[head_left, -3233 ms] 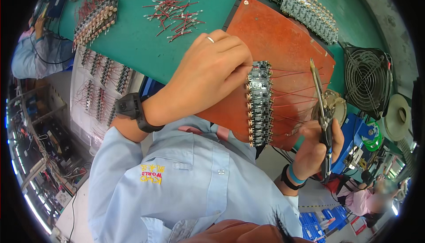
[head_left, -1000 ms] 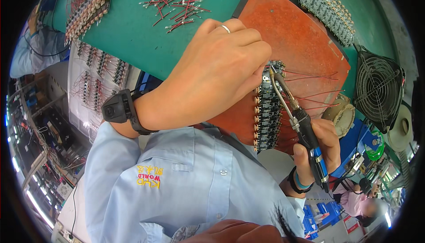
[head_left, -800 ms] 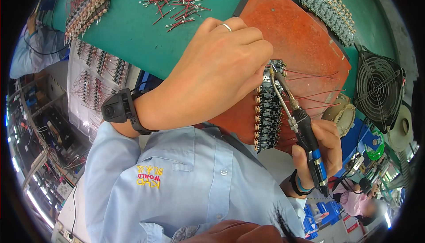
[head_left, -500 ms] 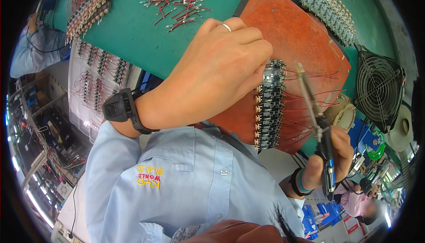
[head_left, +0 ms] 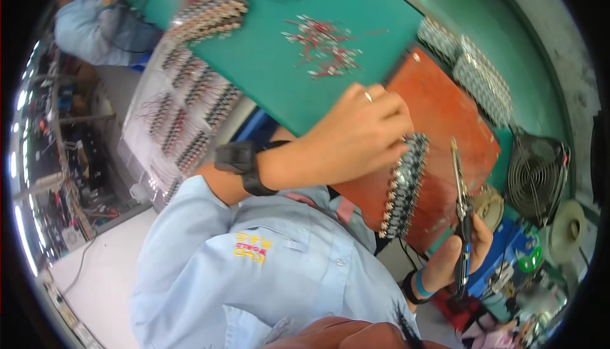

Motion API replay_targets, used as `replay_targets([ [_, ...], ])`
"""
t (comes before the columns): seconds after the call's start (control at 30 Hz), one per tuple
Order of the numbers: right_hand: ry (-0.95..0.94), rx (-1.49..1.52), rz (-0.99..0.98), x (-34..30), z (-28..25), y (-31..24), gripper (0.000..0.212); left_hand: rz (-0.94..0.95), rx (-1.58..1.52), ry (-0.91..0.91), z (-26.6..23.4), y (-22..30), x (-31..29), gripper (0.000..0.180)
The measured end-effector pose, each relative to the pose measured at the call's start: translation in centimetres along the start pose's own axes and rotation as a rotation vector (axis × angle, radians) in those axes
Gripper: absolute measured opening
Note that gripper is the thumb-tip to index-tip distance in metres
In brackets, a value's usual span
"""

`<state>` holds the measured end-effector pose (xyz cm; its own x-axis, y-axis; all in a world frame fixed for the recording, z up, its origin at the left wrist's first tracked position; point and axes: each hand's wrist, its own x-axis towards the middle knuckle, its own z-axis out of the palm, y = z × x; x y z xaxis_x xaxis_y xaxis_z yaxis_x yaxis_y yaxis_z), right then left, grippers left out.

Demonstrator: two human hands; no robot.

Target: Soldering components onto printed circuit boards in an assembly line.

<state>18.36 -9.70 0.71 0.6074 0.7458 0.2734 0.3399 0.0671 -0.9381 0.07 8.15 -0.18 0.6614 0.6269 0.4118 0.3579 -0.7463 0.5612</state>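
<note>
My left hand [head_left: 362,133], with a ring and a dark wrist device, is closed in a pinch at the upper end of a strip of small circuit boards [head_left: 404,187]. That strip slants over an orange-red work board [head_left: 445,107]; its far side carries a row of small parts, blurred by motion. My right hand [head_left: 443,265] grips a soldering iron [head_left: 463,222] with a black and blue handle. Its tip points up and away from me, over the right part of the work board, apart from the strip.
Loose red-wired components [head_left: 321,47] lie on the green mat [head_left: 254,63]. Stacked circuit boards [head_left: 480,79] stand beyond the work board. A fan [head_left: 538,176] and a round tan container [head_left: 488,208] are at right. More wired strips fill a pale tray [head_left: 143,98] at left; another person [head_left: 105,31] sits beyond.
The view has swung, shifting the mat and work board downward. The strip has shifted and tilted with my left hand, and its red wires no longer show at the right. The iron stays in my right hand.
</note>
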Motion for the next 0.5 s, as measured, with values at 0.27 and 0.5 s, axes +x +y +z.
replay_targets([
  [0.27,-0.04,-0.01,-0.037,0.3,-0.2,0.4,0.051,-0.24,0.209,0.252,-3.6,-6.6,-4.1,0.01],
  [0.5,-0.047,0.051,-0.067,-0.3,1.0,-0.4,0.048,-0.35,0.229,0.143,-3.9,-7.7,-4.7,0.01],
])
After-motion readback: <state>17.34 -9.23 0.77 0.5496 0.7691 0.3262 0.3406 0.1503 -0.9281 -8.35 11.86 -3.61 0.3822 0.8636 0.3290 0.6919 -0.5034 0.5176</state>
